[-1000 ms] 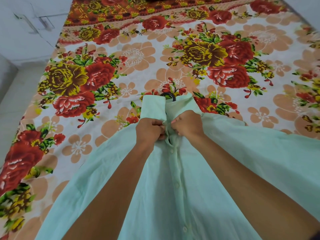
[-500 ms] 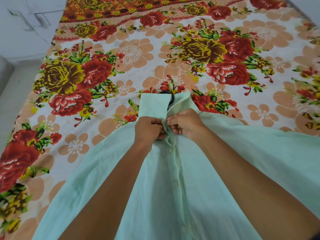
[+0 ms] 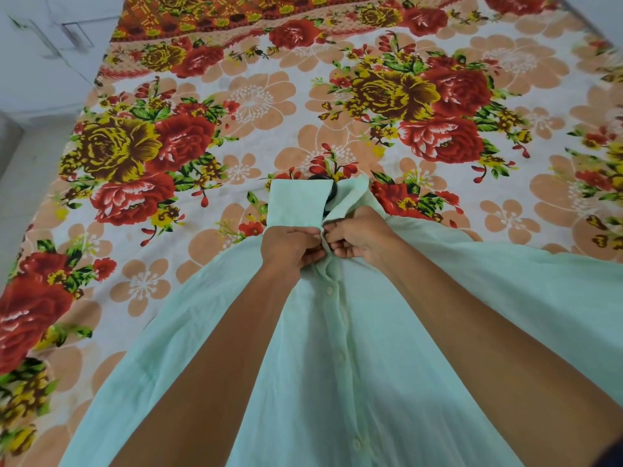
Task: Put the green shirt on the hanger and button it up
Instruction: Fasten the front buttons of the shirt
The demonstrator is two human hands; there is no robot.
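Observation:
The pale green shirt [image 3: 371,382] lies spread front-up on the bed, collar away from me. Several buttons down its placket look fastened. A dark hanger hook [image 3: 332,192] peeks out between the collar flaps; the hanger's body is hidden inside the shirt. My left hand [image 3: 291,246] pinches the left edge of the placket just below the collar. My right hand [image 3: 359,239] pinches the facing edge, fingertips meeting the left hand's at the top button spot. The button itself is hidden by my fingers.
A floral bedsheet [image 3: 236,106] in red, yellow and peach covers the bed under the shirt. White cabinet fronts [image 3: 50,45] and pale floor [image 3: 20,163] lie beyond the bed's left edge.
Both hands stay at the top of the placket, with small finger movements. The view has shifted slightly; the left collar flap now lies flatter and squarer.

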